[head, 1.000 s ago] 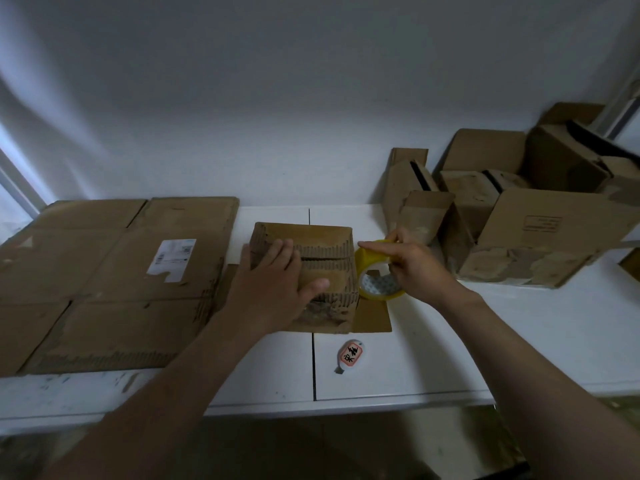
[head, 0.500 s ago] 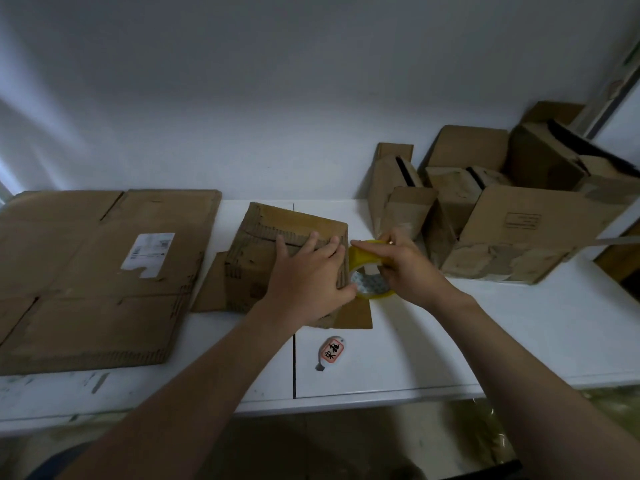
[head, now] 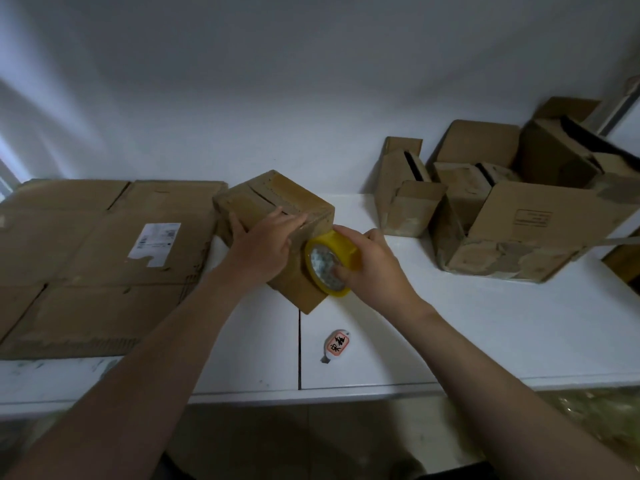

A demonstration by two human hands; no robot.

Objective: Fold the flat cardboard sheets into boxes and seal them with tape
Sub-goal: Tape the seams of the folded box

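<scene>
"On the table (head: 485,323), about the middle, what is being handled?"

"One small folded cardboard box (head: 273,199), turned so a corner points toward the near edge. Its top flaps are down, with a dark slit between them."

"And the hands?"

"The left hand (head: 259,247) lies over the box's near top edge. Its fingers are stretched almost straight across the cardboard and the thumb is spread out to the left side, so it presses rather than clutches. The right hand (head: 372,268) grips a yellow tape roll (head: 329,268), fingers curled over the outer rim and the thumb at the core. The roll's flat side is against the box's near right face."

"Is tape already stuck on?"

"I cannot tell; too dim."

"What else is on the table?"

"Flat cardboard sheets (head: 86,265) cover the left part, one bearing a white label (head: 154,242). A small orange-and-white cutter (head: 336,344) lies near the front edge, just right of the table's seam. Far right stands a pile of boxes (head: 519,233), several with flaps open, close against the white wall."
</scene>
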